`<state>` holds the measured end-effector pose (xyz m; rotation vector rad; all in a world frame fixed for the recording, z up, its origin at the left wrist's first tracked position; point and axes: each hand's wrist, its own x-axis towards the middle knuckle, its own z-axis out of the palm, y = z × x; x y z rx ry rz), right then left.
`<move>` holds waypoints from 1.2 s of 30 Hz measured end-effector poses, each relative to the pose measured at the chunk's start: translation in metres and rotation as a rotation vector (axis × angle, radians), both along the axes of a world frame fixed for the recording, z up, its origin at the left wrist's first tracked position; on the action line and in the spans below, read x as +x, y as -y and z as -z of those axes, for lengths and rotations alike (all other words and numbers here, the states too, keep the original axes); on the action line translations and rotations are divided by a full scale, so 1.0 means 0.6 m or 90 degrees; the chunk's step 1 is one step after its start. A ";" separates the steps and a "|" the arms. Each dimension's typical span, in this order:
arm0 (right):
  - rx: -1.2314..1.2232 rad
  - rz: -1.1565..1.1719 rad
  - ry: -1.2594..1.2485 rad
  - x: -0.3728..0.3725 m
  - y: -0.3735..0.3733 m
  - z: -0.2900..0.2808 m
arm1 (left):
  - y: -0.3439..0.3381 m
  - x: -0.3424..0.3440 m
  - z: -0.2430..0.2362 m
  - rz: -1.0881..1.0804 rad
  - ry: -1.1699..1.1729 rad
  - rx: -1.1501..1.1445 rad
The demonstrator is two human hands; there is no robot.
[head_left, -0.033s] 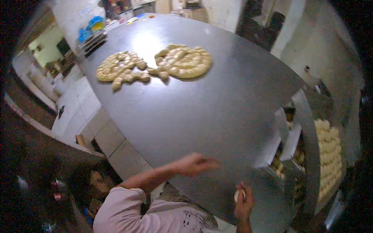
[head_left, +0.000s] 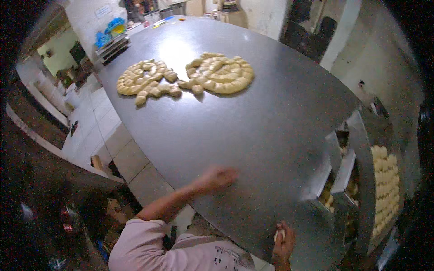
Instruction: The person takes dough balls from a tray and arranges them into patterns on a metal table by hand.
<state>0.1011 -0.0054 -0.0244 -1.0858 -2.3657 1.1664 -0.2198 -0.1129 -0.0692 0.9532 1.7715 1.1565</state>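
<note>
My right hand [head_left: 285,244] is closed around a small pale piece of dough [head_left: 280,235] beside the near edge of the grey metal table [head_left: 235,135]. Over the tabletop, my left hand [head_left: 218,177] is smeared by motion, so its fingers are not clear, and I see nothing in it. Farther off lie two coils of segmented dough, a left coil [head_left: 142,77] and a larger right coil [head_left: 226,74]. Knobbly tails of dough [head_left: 158,91] trail from them between the two.
Metal trays [head_left: 346,178] with dough pieces stand at the table's right side. Beyond them, a large tray holds rows of dough balls [head_left: 385,185]. Stacked trays [head_left: 113,49] with a blue plastic bag [head_left: 108,32] are at the far left. Tiled floor [head_left: 120,147] borders the table's left edge.
My left hand has moved up and a little left, its fingers no longer stretched to the right. The right hand keeps the dough piece. The whole view has shifted slightly.
</note>
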 end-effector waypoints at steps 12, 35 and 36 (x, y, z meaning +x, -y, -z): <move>0.269 0.017 0.129 0.014 0.015 0.102 | 0.271 -0.622 0.088 -0.831 -0.493 -0.511; 0.351 0.364 0.162 0.018 -0.097 0.074 | -0.003 -0.130 -0.077 -0.123 0.262 0.136; 0.325 0.333 0.157 0.005 -0.100 0.059 | -0.026 -0.109 -0.084 -0.074 0.252 0.153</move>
